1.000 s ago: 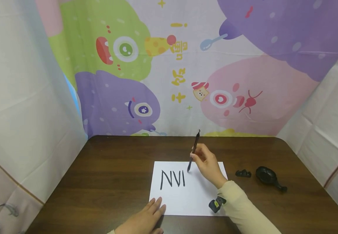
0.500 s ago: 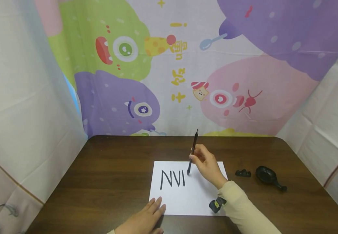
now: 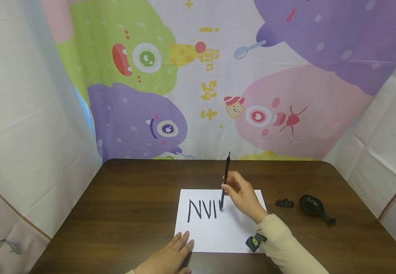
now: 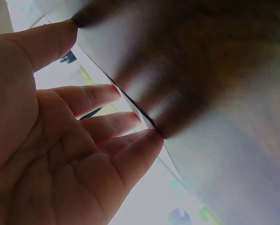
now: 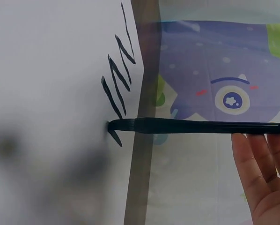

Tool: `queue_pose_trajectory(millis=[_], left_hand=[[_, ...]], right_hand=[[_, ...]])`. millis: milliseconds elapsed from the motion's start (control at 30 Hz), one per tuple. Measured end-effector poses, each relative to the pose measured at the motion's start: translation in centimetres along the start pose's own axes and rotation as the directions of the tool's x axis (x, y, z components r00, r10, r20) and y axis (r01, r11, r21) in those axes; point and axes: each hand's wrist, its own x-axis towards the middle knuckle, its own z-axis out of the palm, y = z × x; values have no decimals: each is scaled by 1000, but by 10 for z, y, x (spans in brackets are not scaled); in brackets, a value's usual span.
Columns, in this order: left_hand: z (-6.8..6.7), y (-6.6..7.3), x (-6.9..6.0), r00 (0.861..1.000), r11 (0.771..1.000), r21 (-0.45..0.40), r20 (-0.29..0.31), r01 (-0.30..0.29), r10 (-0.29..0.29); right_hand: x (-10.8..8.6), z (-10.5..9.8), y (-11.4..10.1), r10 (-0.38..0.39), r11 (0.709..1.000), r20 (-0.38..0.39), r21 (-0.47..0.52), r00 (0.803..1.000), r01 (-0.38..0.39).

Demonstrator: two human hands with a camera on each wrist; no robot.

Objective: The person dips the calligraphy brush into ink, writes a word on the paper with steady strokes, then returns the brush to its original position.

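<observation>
Dish, black, handled (image 3: 312,205): on the right side of the table (image 3: 122,213), handle toward the near right; interior dark, contents cannot be told.

Rest, small, black, with humped top (image 3: 285,203): just left of the dish, apart from it.

Paper, white sheet (image 3: 218,239): mid-table, near side; bears black strokes reading N, V, I from left to right, then a short fresh stroke.

Brush, black (image 3: 227,165): nearly upright over the paper, tip touching it right of the I.

Right hand (image 3: 244,194): fingers bent, pinching the brush shaft; hand and sleeve (image 3: 287,243) cover part of the paper's right side.

Wrist device, black (image 3: 255,242): under the right wrist, in front of the paper's near right corner.

Left hand (image 3: 168,255): fingers extended, slightly spread, gripping nothing; fingertips on the paper's near left corner.

Backdrop, cartoon-printed cloth (image 3: 198,140): behind the far table edge.

Change from half a second earlier: brush tip moved nearer, its stroke longer; left hand, dish and rest unmoved.
</observation>
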Motion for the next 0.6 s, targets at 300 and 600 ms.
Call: queue_pose_trajectory(millis=[300,600], left_hand=[[-1,0,1,1000,1000,-14,11,7,-7],[0,0,1,1000,1000,-5,2,6,-6]], right_hand=[[-1,2,20,-13,999,10,-29,1000,13],[-5,1,29,-47,999,21,-9,999,47]])
